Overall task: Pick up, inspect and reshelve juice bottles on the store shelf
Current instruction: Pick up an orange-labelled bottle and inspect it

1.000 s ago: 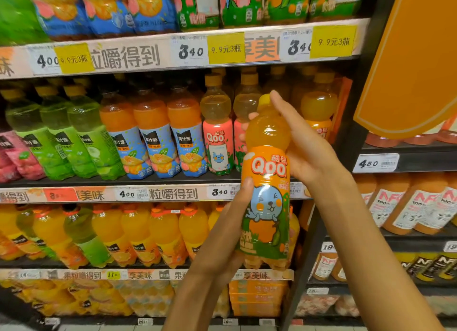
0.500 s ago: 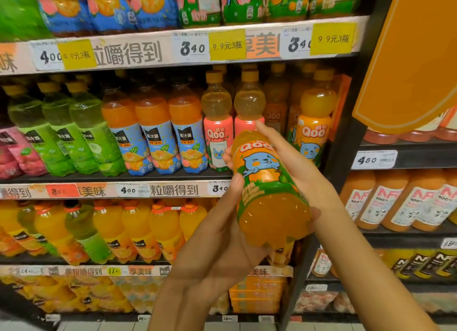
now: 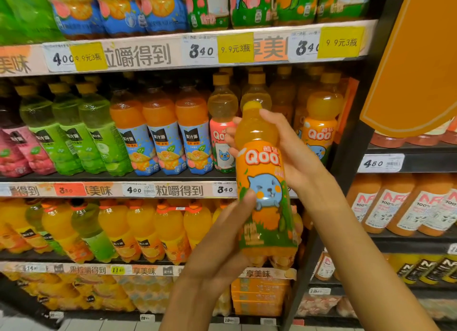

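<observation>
1. One orange Qoo bottle (image 3: 265,182) is held upright at centre frame, in front of the shelving, its yellow cap at the top and its label with the blue cartoon animal facing the camera. It is filled with orange juice nearly to the neck.
2. The left hand (image 3: 222,234) reaches up from the bottom centre and grips the lower half of the bottle, thumb laid across the label's left edge and palm under the base.
3. The right hand (image 3: 291,152) comes in from the lower right and wraps the upper part from behind, fingertips curled round the bottle's left side and thumb up near the shoulder.
4. On the middle shelf (image 3: 148,177), left of centre, three front bottles of pale green juice (image 3: 81,142) stand side by side; more sit behind them, count unclear.
5. Just to their right stand three front bottles of orange juice with blue labels (image 3: 160,137).
6. Next to those, one pink-labelled Qoo bottle (image 3: 221,133) holding pale yellowish liquid is plainly seen; a second like it stands partly hidden behind the held bottle.
7. To the right of the hands, one shelved orange Qoo bottle (image 3: 321,123) stands at the row's end.
8. Three yellow promotion tags (image 3: 235,47) are fixed along the upper shelf edge.
9. At the right, in a neighbouring bay, at least three NFC-labelled orange bottles (image 3: 385,204) stand in a row.
</observation>
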`<state>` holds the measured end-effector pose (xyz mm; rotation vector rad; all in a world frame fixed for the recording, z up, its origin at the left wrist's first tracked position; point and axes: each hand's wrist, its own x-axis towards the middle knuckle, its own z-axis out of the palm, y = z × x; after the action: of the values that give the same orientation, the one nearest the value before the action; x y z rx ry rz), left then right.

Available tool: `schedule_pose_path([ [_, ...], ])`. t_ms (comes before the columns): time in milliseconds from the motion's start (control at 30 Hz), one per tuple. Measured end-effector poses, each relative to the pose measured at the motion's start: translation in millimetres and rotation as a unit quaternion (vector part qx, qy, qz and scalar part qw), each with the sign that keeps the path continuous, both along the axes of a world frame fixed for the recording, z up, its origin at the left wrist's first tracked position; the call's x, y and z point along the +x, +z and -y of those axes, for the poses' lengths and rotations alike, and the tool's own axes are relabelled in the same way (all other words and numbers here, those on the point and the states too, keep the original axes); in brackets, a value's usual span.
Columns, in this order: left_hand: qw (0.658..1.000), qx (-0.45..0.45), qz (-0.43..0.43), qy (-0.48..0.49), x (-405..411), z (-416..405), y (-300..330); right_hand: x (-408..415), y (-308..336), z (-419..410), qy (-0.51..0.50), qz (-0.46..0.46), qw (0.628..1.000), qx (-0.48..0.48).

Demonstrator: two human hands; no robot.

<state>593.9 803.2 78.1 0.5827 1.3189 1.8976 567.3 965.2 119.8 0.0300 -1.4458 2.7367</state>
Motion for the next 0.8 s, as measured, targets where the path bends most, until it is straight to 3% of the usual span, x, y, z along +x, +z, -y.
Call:
schedule_pose_path([
  [67, 1.0, 0.008, 0.011, -0.013, -2, -6, -9, 3, 5, 1, -0.023, -0.039, 0.999, 0.02],
  [200, 0.998, 0.009, -0.062, 0.009, -12, -13, -25, 8, 5, 1, -0.108, -0.048, 0.979, 0.169],
  [333, 0.987, -0.003, -0.16, 0.029, -21, -17, -30, 20, 9, -2, -0.147, -0.112, 0.959, 0.216],
  [500, 0.96, -0.017, -0.263, 0.1, -26, -33, -35, 31, 14, 1, -0.199, -0.225, 0.901, 0.313],
  [700, 0.916, -0.012, -0.344, 0.207, -41, -51, -50, 46, 9, -4, -0.112, -0.301, 0.867, 0.381],
  [800, 0.911, 0.009, -0.345, 0.227, -53, -52, -54, 54, 7, -10, -0.066, -0.325, 0.843, 0.423],
])
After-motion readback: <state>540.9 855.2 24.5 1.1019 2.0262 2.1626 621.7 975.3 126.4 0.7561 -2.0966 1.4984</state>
